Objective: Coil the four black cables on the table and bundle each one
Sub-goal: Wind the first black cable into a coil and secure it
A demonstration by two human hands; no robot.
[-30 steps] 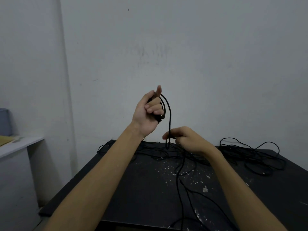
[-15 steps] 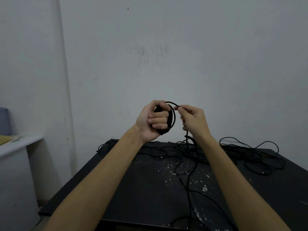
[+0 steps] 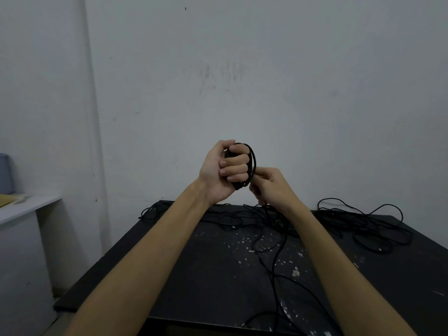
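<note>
Nearest me, one black strand trails across the paint-flecked black table and off its near edge; above the table my left hand is raised, fingers curled tight round a small coil of black cable whose loops stand out past the knuckles; my right hand sits just beside it, fingertips pinching the cable where it leaves the coil. Farther back, the loose black cables lie tangled across the table's far half, heaviest at the right; behind them stands a scuffed white wall, with a white shelf at the left.
</note>
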